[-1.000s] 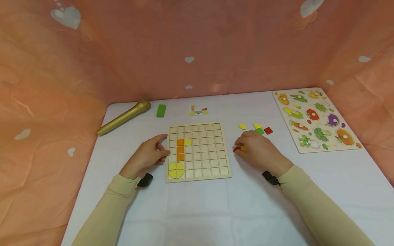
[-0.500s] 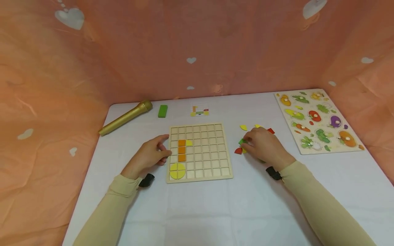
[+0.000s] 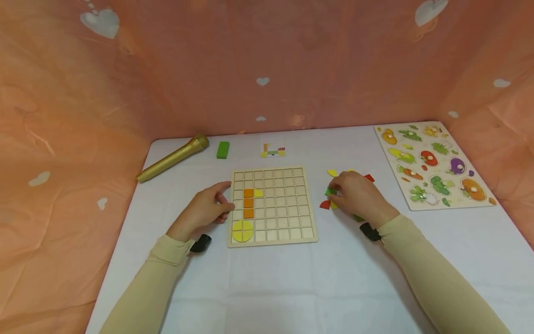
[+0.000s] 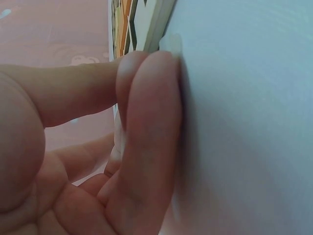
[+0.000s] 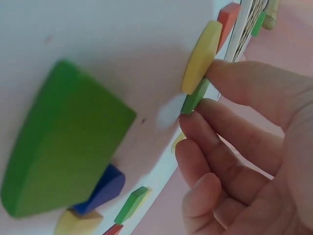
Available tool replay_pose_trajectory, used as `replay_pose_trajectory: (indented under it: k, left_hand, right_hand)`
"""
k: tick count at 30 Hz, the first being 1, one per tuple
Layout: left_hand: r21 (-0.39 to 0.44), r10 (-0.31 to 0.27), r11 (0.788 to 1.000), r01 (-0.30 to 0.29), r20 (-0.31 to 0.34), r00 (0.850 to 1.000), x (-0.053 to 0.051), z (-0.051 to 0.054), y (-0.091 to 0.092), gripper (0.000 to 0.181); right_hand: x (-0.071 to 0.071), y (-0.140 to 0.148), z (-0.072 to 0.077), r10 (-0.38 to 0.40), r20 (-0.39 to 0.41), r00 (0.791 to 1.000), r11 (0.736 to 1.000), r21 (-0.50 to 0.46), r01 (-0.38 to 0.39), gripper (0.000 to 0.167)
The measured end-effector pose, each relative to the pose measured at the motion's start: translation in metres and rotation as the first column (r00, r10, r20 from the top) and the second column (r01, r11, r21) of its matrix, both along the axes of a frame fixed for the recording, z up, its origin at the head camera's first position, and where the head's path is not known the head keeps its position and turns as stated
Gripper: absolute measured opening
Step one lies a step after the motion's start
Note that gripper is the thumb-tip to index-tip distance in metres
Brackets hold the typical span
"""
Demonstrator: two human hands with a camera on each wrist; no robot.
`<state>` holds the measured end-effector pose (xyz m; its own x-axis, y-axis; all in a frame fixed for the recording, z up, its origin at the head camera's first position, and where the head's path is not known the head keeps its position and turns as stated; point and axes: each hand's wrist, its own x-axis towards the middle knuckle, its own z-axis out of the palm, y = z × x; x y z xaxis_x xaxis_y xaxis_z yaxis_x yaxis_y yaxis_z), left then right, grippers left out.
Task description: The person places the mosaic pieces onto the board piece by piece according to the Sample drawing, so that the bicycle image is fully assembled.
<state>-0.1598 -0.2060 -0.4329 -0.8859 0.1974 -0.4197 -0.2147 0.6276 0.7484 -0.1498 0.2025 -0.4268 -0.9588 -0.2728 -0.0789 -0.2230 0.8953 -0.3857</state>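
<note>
My left hand (image 3: 202, 211) touches the left edge of the gridded wooden board (image 3: 273, 244) with thumb and index finger spread. Orange squares (image 3: 248, 203) and yellow quarter-rounds (image 3: 242, 231) lie in the board's left part. Right of the board, my right hand (image 3: 360, 195) pinches a small green piece (image 3: 331, 191) (image 5: 194, 96) between thumb and fingertips, close to the table. In the right wrist view a yellow piece (image 5: 203, 58) and a red piece (image 5: 227, 24) lie beside it. The palm hides part of the loose pieces in the head view.
A gold microphone (image 3: 173, 158), a green block (image 3: 223, 150) and a pattern card (image 3: 273, 148) lie behind the board. A vegetable puzzle (image 3: 434, 167) stands at the right. Larger green (image 5: 68, 142) and blue (image 5: 105, 190) pieces lie near my right wrist.
My right hand has shifted slightly right from the red and yellow pieces and taken hold of the green one, which has moved left and nearer. The left hand stays at the board's edge.
</note>
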Motion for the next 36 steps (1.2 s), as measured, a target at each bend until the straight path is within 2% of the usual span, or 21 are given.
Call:
replay_pose_trajectory:
  k: [6,12,18,22,30,36]
  left_hand:
    - [-0.004,0.002,1.0,-0.002,0.003,1.0,-0.001,0.0,0.0,0.077]
    - [0.015,-0.001,1.0,0.001,0.012,1.0,-0.002,0.001,0.004,0.077]
    - [0.014,-0.015,1.0,0.015,0.006,1.0,-0.003,0.0,0.007,0.077]
    - [0.015,-0.018,1.0,0.018,0.006,1.0,-0.003,0.0,0.008,0.078]
    - [0.019,-0.019,1.0,0.019,0.012,1.0,-0.001,0.001,0.008,0.077]
    - [0.009,-0.031,0.999,0.031,-0.001,1.0,-0.001,0.002,0.008,0.077]
  right_hand:
    - [-0.001,-0.008,0.002,0.009,-0.006,1.0,1.0,-0.013,-0.009,0.017]
    - [0.007,-0.044,0.005,0.088,-0.05,0.995,0.995,-0.033,-0.09,0.018]
    - [0.018,-0.089,0.008,0.24,-0.094,0.966,0.969,-0.041,-0.245,0.018]
    - [0.023,-0.114,0.008,0.303,-0.118,0.946,0.949,-0.052,-0.311,0.014]
    - [0.034,-0.144,0.004,0.374,-0.105,0.921,0.921,-0.073,-0.382,0.012]
    - [0.037,-0.151,-0.001,0.384,-0.094,0.918,0.917,-0.071,-0.391,0.014]
